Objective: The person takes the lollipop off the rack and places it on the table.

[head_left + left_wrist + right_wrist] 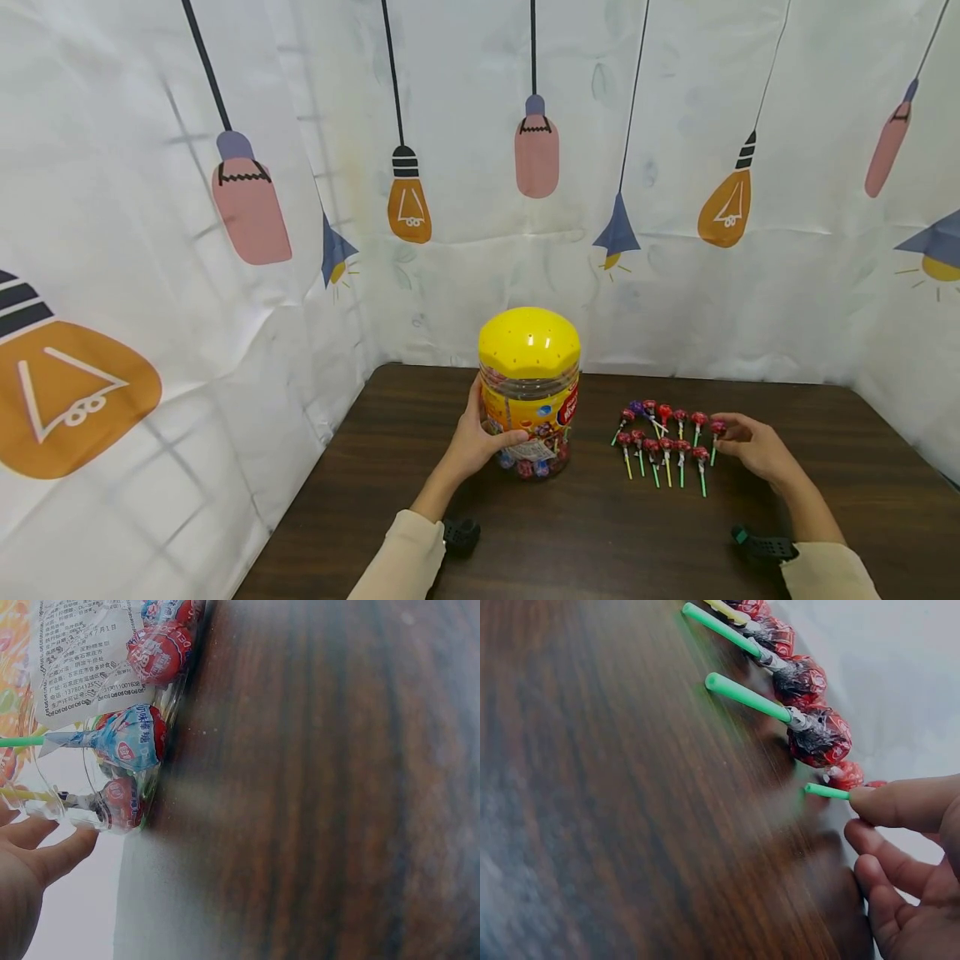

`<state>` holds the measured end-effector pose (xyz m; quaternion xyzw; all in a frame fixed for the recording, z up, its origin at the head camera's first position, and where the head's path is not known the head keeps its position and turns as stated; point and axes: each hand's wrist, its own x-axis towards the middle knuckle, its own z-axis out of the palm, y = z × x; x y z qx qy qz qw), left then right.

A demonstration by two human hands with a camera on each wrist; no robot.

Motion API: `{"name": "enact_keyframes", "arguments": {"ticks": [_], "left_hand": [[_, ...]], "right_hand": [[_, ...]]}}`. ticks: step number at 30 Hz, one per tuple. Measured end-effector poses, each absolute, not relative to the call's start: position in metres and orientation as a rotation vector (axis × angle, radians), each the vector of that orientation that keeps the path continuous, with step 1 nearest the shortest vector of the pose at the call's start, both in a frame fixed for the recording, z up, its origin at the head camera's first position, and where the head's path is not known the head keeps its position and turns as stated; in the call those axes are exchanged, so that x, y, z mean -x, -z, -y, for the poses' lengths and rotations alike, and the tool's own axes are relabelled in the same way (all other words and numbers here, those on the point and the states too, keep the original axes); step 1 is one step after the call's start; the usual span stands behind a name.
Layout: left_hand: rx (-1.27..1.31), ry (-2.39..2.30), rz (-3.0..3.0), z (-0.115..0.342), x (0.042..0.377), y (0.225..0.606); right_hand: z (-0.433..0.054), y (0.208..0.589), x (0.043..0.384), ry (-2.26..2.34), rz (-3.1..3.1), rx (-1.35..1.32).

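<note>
A big clear plastic jar (542,410) with a yellow lid (529,342) stands upright on the table, with wrapped lollipops visible inside. My left hand (480,439) grips its left side, thumb across the front; in the left wrist view only some fingers (60,851) show against the jar. Right of the jar, several lollipops (666,450) lie in two rows, sticks toward me. At the right end of the far row, my right hand (756,446) pinches a red-wrapped lollipop (717,428) between thumb and finger. Its green stick (826,791) shows in the right wrist view, the head mostly hidden.
The dark wooden table (600,542) bears the jar and lollipops. A white curtain (465,300) printed with lamps hangs behind the table and at its sides. One purple-wrapped lollipop (637,407) lies among the red ones. Dark bands are on both wrists.
</note>
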<state>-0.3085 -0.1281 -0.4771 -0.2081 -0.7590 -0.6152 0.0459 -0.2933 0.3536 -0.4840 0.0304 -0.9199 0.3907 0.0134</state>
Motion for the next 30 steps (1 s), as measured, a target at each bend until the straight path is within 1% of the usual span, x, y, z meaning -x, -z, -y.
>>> {"name": "enact_keyframes", "arguments": {"ticks": [30], "left_hand": [[0.662, 1.876, 2.324, 0.1291, 0.3075, 0.4767]], "right_hand": [[-0.3557, 0.4868, 0.2935, -1.279, 2.890, -0.121]]}}
